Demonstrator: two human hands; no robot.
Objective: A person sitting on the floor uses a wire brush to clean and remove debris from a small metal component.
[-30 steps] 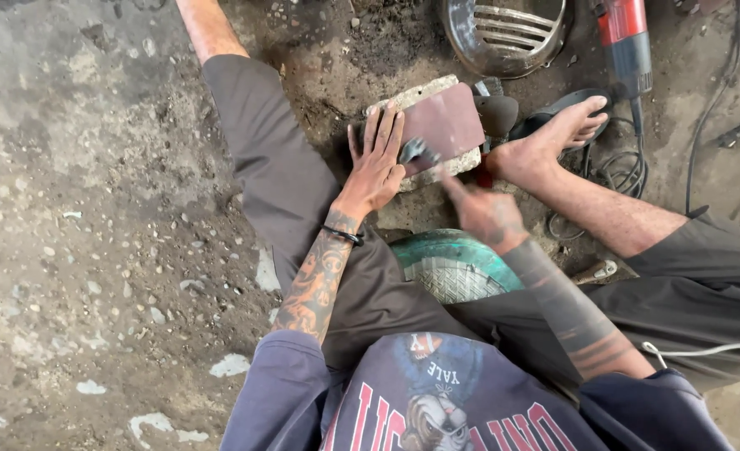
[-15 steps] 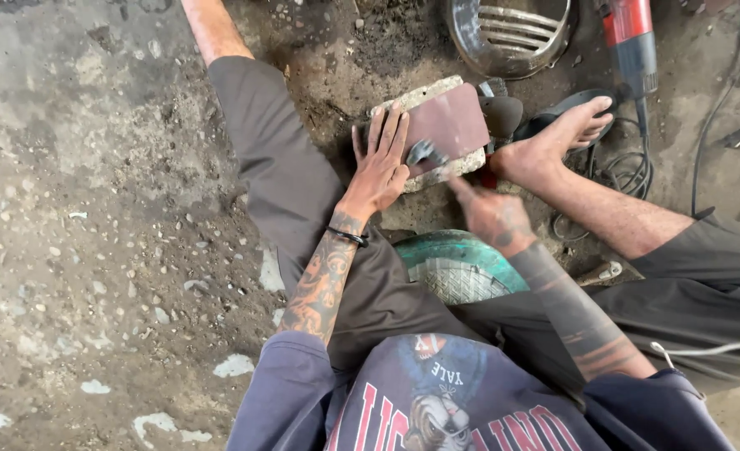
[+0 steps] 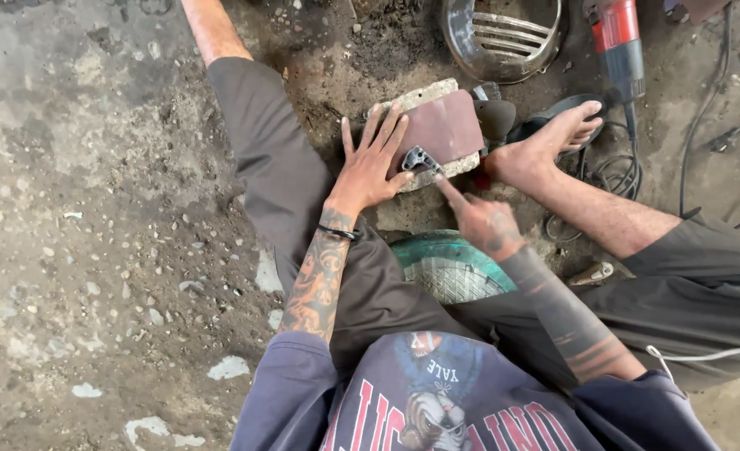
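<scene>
My left hand (image 3: 370, 167) lies flat with fingers spread on a reddish-brown sheet of sandpaper (image 3: 449, 125), pinning it onto a pale stone block (image 3: 420, 92) on the ground. A small grey metal part (image 3: 420, 157) rests on the near edge of the sandpaper. My right hand (image 3: 482, 221), blurred by motion, reaches to it with the index finger stretched out and its tip pressing on the part's near end. My bare right foot (image 3: 553, 142) is braced against the block's right side.
A round teal seat (image 3: 445, 266) shows between my legs. A red angle grinder (image 3: 616, 42) and a metal grille cover (image 3: 503, 33) lie beyond the block, with black cables (image 3: 720, 142) at right. The ground is rough dirt and concrete (image 3: 94, 209).
My right hand has shifted slightly against the metal part on the sandpaper. My left hand stays flat on the sheet.
</scene>
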